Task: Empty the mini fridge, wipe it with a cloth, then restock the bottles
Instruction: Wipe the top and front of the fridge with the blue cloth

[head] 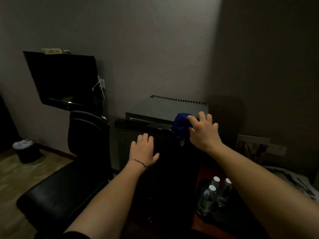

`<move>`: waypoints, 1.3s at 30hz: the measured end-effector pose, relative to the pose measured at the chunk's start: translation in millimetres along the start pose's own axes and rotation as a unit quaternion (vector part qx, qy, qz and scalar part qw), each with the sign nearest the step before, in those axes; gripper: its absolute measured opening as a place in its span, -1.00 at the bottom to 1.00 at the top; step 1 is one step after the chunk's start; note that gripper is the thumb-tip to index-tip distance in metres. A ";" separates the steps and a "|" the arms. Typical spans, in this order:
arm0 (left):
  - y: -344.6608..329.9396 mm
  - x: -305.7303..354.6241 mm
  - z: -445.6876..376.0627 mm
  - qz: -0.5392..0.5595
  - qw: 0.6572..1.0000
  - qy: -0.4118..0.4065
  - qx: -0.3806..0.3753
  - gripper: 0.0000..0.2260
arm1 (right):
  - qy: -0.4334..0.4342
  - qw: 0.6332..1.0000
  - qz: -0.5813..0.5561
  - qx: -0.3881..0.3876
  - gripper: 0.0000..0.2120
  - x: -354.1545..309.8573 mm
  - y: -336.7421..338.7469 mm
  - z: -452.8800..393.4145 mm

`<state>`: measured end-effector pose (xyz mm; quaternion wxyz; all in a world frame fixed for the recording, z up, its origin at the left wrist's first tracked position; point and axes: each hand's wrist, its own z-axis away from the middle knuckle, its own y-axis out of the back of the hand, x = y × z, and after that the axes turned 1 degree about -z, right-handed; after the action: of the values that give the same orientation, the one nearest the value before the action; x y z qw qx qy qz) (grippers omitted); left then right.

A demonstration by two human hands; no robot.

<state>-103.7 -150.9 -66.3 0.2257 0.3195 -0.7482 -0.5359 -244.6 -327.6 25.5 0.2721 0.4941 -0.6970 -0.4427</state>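
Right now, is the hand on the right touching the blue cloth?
Touching. The head view shows the right hand with its fingers curled onto the bunched blue cloth, no gap between them.

Dim room, grey walls.
A black chair (82, 152) is standing beside a wall-mounted television (63, 80); a bin (25, 150) is sitting on wood-look flooring (20, 178).

Three bottles (215, 194) with white caps stand together on one dark tray (200, 184) at the near right. One mini fridge (165, 109) sits far centre, with one blue cloth (180, 128) at its right front corner. Two hands show: one left hand (143, 150), one right hand (203, 131). One black chair (86, 135), one monitor (63, 80) and one bin (27, 150) stand at the left.
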 end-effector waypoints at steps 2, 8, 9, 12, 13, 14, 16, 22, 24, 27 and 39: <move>2.5 -14.6 -18.6 -0.001 1.000 -0.013 0.025 -0.32 | -0.025 1.000 0.010 0.012 -0.60 -7.6 1.3 -13.2; 14.7 -61.3 -74.1 0.032 0.997 -0.064 0.041 -0.25 | -0.070 0.996 0.044 0.017 -0.60 -31.6 2.4 -50.0; 15.1 -68.0 -82.1 0.027 0.996 -0.073 0.035 -0.23 | -0.074 0.996 0.044 0.021 -0.60 -36.1 2.6 -55.1; 15.4 -85.4 -101.5 0.014 0.995 -0.097 0.013 -0.16 | -0.071 0.996 0.038 0.027 -0.61 -47.5 2.1 -69.1; 15.9 -91.0 -108.6 0.012 0.995 -0.100 0.011 -0.12 | -0.068 0.996 0.041 0.029 -0.62 -51.0 1.1 -75.5; 17.1 -95.6 -115.1 0.008 0.995 -0.104 0.011 -0.07 | -0.068 0.996 0.046 0.030 -0.62 -54.3 0.3 -82.5; 20.2 -103.4 -128.6 0.001 0.993 -0.115 -0.007 0.07 | -0.072 0.995 0.053 0.035 -0.62 -59.8 -2.4 -99.3; 28.6 -127.8 -173.4 0.018 0.974 -0.146 -0.173 0.32 | -0.058 0.997 0.033 0.042 -0.62 -69.9 -24.1 -160.0; 26.2 -133.7 -185.7 0.025 0.964 -0.161 -0.211 0.27 | -0.035 0.999 0.025 0.012 -0.63 -70.4 -37.2 -178.7; 24.2 -139.2 -197.2 0.078 0.964 -0.117 -0.225 0.21 | 0.025 0.990 0.030 -0.134 -0.56 -68.7 -66.3 -193.5; 3.0 -128.0 -248.0 0.142 0.963 0.007 -0.230 0.27 | 0.073 0.962 -0.026 -0.263 -0.46 -47.0 -148.4 -267.6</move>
<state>153.2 -221.2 17.5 0.3721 0.1528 -0.6407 -0.6540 57.5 -394.8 19.8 0.4308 0.4537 -0.5213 -0.5803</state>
